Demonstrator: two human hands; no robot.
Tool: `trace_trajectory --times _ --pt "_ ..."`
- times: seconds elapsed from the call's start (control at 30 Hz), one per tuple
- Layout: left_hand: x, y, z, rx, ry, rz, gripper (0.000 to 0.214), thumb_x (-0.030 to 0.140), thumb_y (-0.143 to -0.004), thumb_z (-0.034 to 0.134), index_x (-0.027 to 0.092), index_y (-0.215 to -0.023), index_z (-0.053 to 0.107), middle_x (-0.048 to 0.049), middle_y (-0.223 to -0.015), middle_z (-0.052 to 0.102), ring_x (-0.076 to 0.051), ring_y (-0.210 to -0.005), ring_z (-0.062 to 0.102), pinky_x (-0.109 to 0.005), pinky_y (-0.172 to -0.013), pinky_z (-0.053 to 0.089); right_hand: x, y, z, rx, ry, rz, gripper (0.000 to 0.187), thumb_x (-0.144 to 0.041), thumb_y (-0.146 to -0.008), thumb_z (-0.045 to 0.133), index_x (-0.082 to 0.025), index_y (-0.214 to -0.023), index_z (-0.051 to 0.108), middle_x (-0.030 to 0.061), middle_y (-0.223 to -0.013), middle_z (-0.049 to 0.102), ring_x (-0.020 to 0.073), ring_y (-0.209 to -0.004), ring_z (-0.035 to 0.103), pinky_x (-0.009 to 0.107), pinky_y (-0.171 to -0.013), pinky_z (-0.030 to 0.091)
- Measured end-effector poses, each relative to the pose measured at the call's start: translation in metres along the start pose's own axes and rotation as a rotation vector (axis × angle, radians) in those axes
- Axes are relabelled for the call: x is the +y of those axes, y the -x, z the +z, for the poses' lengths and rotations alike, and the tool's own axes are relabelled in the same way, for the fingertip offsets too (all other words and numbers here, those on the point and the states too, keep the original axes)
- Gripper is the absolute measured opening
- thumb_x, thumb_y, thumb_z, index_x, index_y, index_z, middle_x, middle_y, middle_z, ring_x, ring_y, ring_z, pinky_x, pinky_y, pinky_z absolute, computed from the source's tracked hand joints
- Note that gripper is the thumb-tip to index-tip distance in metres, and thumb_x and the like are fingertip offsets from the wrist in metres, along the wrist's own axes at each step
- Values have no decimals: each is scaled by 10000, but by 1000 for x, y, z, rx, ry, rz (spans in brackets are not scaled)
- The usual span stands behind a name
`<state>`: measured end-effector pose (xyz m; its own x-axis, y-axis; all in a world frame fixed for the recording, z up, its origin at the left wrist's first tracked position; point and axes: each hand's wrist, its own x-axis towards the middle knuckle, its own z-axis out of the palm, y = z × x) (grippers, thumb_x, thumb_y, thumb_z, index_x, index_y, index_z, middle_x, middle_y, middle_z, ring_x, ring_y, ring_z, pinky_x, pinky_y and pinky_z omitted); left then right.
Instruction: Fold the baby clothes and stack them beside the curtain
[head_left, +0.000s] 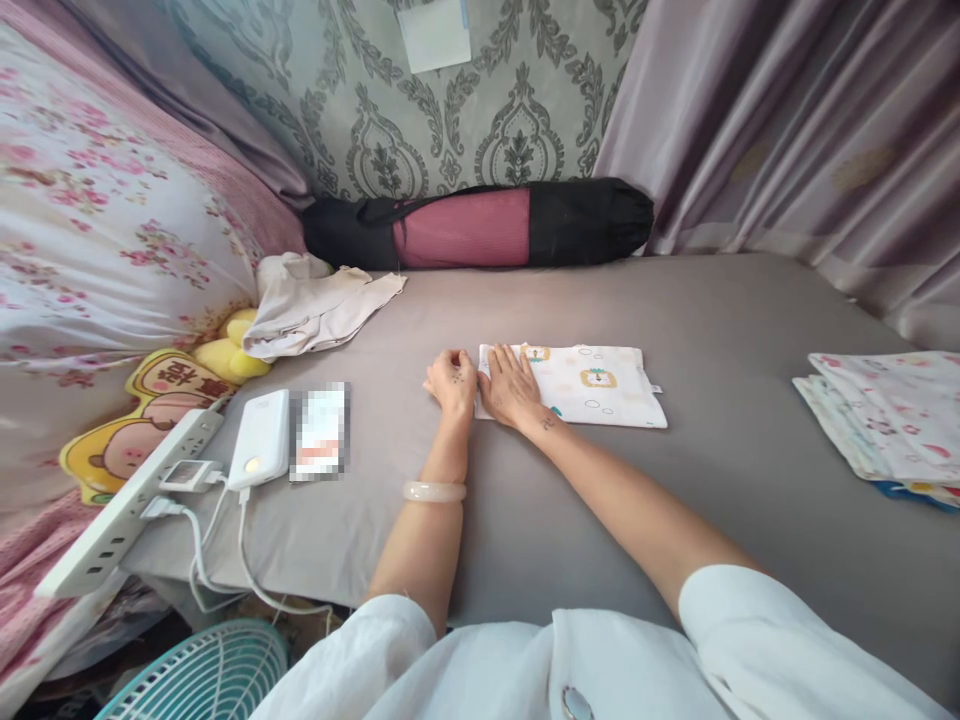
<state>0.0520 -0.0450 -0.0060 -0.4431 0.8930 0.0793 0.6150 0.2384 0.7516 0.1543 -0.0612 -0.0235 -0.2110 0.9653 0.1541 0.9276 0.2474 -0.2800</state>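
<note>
A folded white cloth with small animal prints (592, 386) lies on the grey bed sheet (675, 300). My right hand (508, 384) rests flat on the cloth's left end, fingers stretched out. My left hand (451, 381) sits just left of it at the cloth's left edge, fingers curled under; what they hold, if anything, is hidden. A pale bangle (433, 491) is on my left wrist.
A stack of folded printed cloths (885, 420) lies at the right. A beige garment (311, 305) and a black and pink roll bag (480, 225) lie at the back. A power bank (260, 438), a power strip (127, 505) and a fan (199, 675) are at the left.
</note>
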Motion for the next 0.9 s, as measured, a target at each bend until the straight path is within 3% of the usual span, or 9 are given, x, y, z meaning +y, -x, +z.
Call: trace_trajectory --times 0.3,0.53,0.73,0.8,0.9 --pt "5 2 -5 73 46 -18 264 337 -923 433 228 -942 673 -32 -986 733 -207 -967 640 -401 -1021 370 -12 0 -9 -13 -2 -42 589 -323 -1000 215 -20 -1490 337 172 -1583 285 265 -1484 192 447 -1201 101" --pt "3 -1 -4 174 139 19 278 342 -922 427 198 -919 666 -45 -935 719 -169 -868 638 -313 -910 449 -24 2 -9 -111 31 -96 585 -249 -949 309 -9 -1482 341 180 -1586 276 273 -1484 185 450 -1200 105" --pt "-3 -4 3 143 250 84 240 349 -891 475 193 -865 656 -31 -837 712 -168 -803 658 -301 -850 480 -20 2 -11 -118 -53 -104 571 -253 -964 303 -40 -1493 334 156 -1589 284 247 -1485 191 421 -1203 117" --pt "-3 -3 5 103 261 121 229 308 -893 464 191 -934 656 -39 -871 723 -171 -837 669 -303 -863 480 -13 2 -15 -110 -92 -94 567 -276 -988 248 -54 -1504 326 142 -1593 278 236 -1483 201 411 -1201 139" --pt "-3 1 9 -2 212 282 308 180 -891 411 192 -1121 617 -50 -1000 734 -165 -960 670 -316 -936 449 6 4 -22 -14 -66 -60 569 -289 -999 225 -39 -1496 344 157 -1593 269 254 -1484 195 437 -1204 114"
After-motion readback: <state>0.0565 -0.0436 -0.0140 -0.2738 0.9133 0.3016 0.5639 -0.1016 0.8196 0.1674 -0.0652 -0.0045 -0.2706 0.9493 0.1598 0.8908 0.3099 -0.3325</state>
